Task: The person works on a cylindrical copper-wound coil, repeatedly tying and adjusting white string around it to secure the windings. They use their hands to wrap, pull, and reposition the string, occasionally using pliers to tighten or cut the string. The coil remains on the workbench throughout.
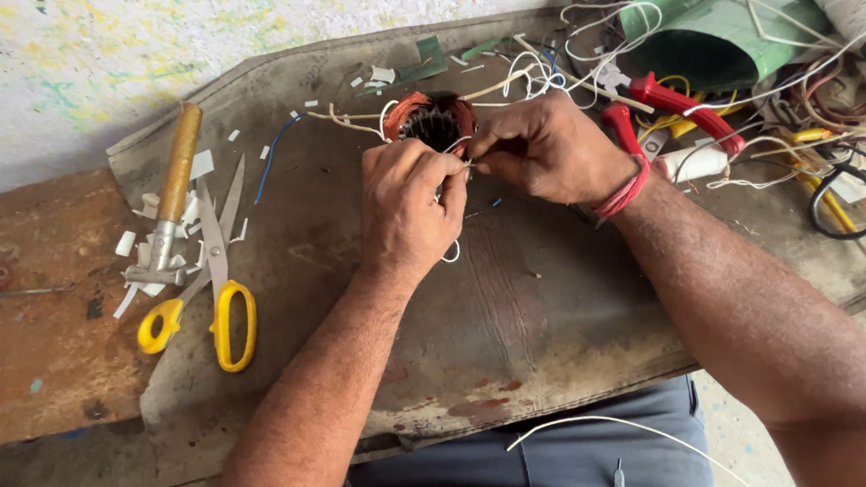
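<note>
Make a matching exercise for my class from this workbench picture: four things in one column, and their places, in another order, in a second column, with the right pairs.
Things
1. scissors
2. hammer
3. pliers
4. motor winding

Places
A. just beyond the left hand and right hand
B. far left, head lying among white scraps
C. right of the right hand, red handles
D. left of the left hand, yellow handles toward the person

Pairs: 1-D, 2-B, 3-C, 4-A

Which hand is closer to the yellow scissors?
The left hand. It works at the middle of the mat, with the yellow scissors lying off to its left. The right hand is farther away, beyond the left hand, near the red pliers.
</note>
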